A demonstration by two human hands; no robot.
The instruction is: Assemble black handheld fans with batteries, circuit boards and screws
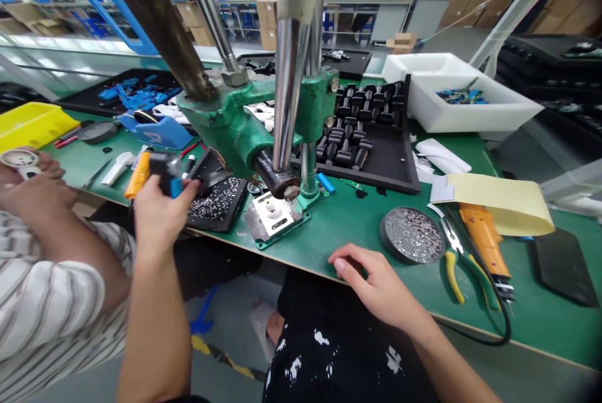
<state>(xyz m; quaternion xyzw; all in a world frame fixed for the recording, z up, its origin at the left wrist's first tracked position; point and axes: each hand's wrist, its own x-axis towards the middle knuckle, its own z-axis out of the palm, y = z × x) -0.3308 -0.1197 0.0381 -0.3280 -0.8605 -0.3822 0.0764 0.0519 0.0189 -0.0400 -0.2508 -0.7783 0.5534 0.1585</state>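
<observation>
My left hand point(162, 212) is closed on a small dark part with a blue piece point(162, 168), blurred, so its kind is unclear. It is over the table's front edge, left of a black tray of small screws point(216, 205). An orange power screwdriver point(138, 176) shows just beside that hand. My right hand point(371, 277) rests on the front edge of the green table, fingers loosely stretched, holding nothing. Between my hands stands a green hand press point(235, 130), with a white fixture point(271, 212) on its base beneath the ram.
At right are a round dish of screws point(411, 235), pliers point(455, 243), another orange power screwdriver point(484, 240) and a white foam box point(470, 96). A black tray point(399, 162) holds several black parts. At left, a co-worker's hands point(37, 187) hold a white round-headed part point(21, 160).
</observation>
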